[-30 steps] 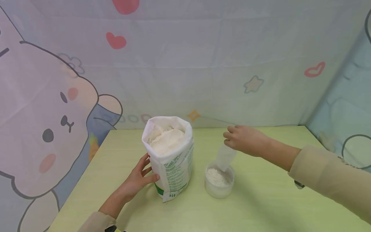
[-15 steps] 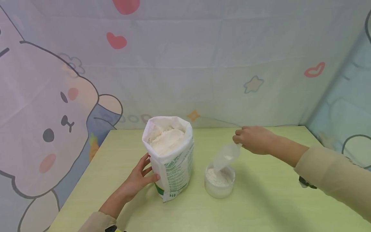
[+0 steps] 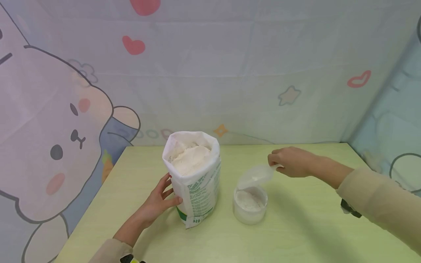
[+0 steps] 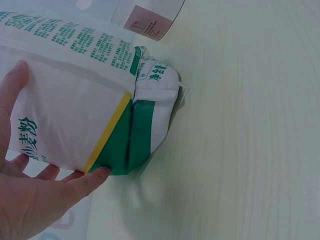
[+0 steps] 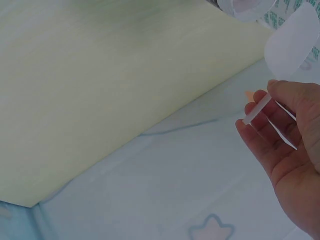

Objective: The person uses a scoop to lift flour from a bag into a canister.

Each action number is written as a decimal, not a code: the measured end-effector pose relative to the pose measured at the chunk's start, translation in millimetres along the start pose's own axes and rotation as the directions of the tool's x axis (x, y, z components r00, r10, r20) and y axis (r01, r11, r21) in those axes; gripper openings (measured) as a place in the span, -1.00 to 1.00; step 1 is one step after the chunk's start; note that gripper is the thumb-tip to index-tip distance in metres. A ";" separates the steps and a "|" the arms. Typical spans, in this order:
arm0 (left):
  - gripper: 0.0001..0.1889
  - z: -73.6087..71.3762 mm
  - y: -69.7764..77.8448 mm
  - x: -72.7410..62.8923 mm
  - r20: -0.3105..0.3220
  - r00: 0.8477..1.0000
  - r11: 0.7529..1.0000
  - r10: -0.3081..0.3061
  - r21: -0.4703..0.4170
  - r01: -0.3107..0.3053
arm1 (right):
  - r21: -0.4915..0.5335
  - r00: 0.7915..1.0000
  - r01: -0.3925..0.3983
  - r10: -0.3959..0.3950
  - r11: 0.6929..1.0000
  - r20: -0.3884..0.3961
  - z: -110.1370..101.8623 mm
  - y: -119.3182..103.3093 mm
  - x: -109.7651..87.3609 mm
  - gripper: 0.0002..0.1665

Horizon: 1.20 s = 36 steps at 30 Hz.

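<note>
A white flour bag [image 3: 202, 199] with green print stands with its top open, pale flour [image 3: 192, 160] heaped near the rim. My left hand [image 3: 156, 204] holds the bag's left side, thumb on the front; in the left wrist view the other fingers [image 4: 92, 180] lie along the bag's far edge. To the right of the bag is a clear round tub [image 3: 248, 216] with flour in it. My right hand [image 3: 292, 162] pinches the handle of a translucent white scoop [image 3: 254, 176], whose bowl is tilted above the tub's back rim. The right wrist view shows thumb and fingers on the handle [image 5: 257, 110].
Everything stands on a pale yellow-green table [image 3: 296, 233]. Behind it hangs a cloth backdrop [image 3: 250, 91] with cartoon prints, close to the table's back edge. A label [image 4: 147, 22] shows on the tub in the left wrist view.
The right hand has moved right with the scoop. The scoop has gone from steeply dipped in the tub to a flatter tilt above its rim. The left hand stays on the bag.
</note>
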<state>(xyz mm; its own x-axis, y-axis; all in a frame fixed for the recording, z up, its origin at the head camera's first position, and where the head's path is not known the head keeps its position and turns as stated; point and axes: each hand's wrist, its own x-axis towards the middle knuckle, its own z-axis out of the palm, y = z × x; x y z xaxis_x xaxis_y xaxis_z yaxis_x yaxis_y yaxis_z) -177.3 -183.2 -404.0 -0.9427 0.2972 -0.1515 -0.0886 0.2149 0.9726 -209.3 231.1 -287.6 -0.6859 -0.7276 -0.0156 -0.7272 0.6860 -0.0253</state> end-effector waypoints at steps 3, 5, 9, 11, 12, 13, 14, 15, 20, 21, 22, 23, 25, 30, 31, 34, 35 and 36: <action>-0.01 -0.4 -1.4 1.0 -0.004 1.000 1.000 -0.003 0.011 0.003 | 0.026 0.999 0.016 -0.015 1.000 -0.029 -2.7 1.4 1.4 -0.82; -0.01 -0.6 -2.5 1.5 -0.011 1.000 1.000 -0.008 0.014 0.008 | 0.036 0.999 0.018 -0.017 0.999 -0.043 -5.5 2.4 2.5 -0.82; 0.00 -0.5 -3.5 2.3 -0.023 1.000 1.000 -0.018 0.007 0.018 | 0.048 0.998 0.014 -0.010 0.999 -0.069 -14.3 3.2 4.5 -0.82; 0.00 -0.4 -3.1 2.2 -0.022 1.000 1.000 -0.018 0.007 0.018 | 0.051 0.996 0.016 -0.011 0.999 -0.083 -20.4 2.9 5.6 -0.82; 0.00 -0.3 -2.8 2.0 -0.021 1.000 1.000 -0.018 0.007 0.018 | 0.053 0.996 0.018 -0.013 0.998 -0.089 -23.9 2.4 6.3 -0.83; 0.00 -0.2 -2.3 1.8 -0.018 1.000 1.000 -0.015 0.008 0.015 | 0.051 0.996 0.015 -0.010 0.999 -0.094 -27.4 2.0 7.0 -0.83; 0.00 -0.2 -2.1 1.6 -0.015 1.000 1.000 -0.013 0.008 0.013 | 0.048 0.995 0.011 -0.006 0.999 -0.099 -31.0 1.4 7.8 -0.83; 0.00 -0.2 -1.8 1.5 -0.011 1.000 1.000 -0.010 0.009 0.011 | 0.046 0.995 0.008 -0.003 0.999 -0.104 -34.6 1.1 8.8 -0.84; -0.01 -0.6 -1.9 1.5 -0.006 1.000 1.000 -0.004 0.006 0.004 | 0.025 0.993 -0.017 0.020 1.000 -0.120 -51.9 0.5 14.5 -0.84; -0.01 -0.7 -2.2 1.6 -0.008 1.000 1.000 -0.005 0.004 0.005 | 0.023 0.992 -0.021 0.023 1.000 -0.120 -55.3 0.2 15.6 -0.84; -0.01 -0.7 -2.4 1.3 -0.008 1.000 1.000 -0.003 0.006 0.003 | 0.016 0.992 -0.026 0.028 1.000 -0.119 -59.0 -0.2 16.5 -0.84; 0.00 -0.4 -2.3 1.0 -0.011 1.000 1.000 -0.005 0.002 0.005 | 0.010 0.992 -0.031 0.032 0.999 -0.119 -62.6 -0.7 17.5 -0.85; 0.00 -0.4 -2.5 0.7 -0.014 1.000 1.000 -0.005 -0.003 0.005 | -0.006 0.991 -0.033 0.032 0.999 -0.128 -69.9 -1.5 20.2 -0.85; 0.02 -0.3 -2.8 0.3 -0.013 1.000 1.000 0.000 -0.001 0.000 | -0.041 0.986 -0.010 0.003 0.999 -0.169 -87.6 -6.4 28.3 -0.85; 0.02 -0.3 -2.8 0.3 -0.015 1.000 1.000 -0.002 -0.001 0.002 | -0.050 0.984 -0.009 0.000 0.999 -0.176 -90.5 -7.7 30.2 -0.86; 0.01 -0.1 -1.9 0.1 -0.015 1.000 1.000 -0.008 0.000 0.008 | -0.064 0.984 -0.022 0.010 0.998 -0.175 -98.3 -12.4 36.0 -0.86; 0.00 0.0 -1.4 -0.1 -0.017 1.000 1.000 -0.013 -0.002 0.013 | -0.066 0.985 -0.028 0.016 0.997 -0.174 -100.6 -14.0 38.0 -0.87; 0.00 0.2 -1.0 -0.2 -0.014 1.000 1.000 -0.012 0.000 0.012 | -0.070 0.985 -0.038 0.025 0.997 -0.170 -102.9 -15.6 39.8 -0.87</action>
<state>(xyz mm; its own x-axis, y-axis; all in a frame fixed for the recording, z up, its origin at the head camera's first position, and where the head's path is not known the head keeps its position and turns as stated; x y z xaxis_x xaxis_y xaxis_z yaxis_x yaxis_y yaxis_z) -176.9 -183.4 -405.0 -0.9461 0.2811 -0.1609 -0.1001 0.2185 0.9707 -228.3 192.1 -185.0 -0.6989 -0.6984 0.1543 -0.7011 0.7116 0.0452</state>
